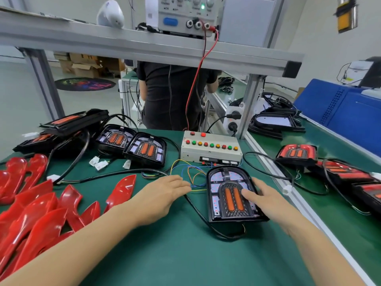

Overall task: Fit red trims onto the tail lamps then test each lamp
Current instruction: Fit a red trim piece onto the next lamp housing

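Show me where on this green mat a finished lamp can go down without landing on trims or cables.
Best spot: the bare mat between the two forearms, bordered by the red trims on the left and the black cable looping off the untrimmed lamp. It is crowded by the control box, amid loose coloured wires, and at far left with stacked lamps.

An untrimmed black tail lamp point(232, 195), amber strips facing up, is lying flat at centre, with loose red trims point(41, 213) lying heaped at nine o'clock.
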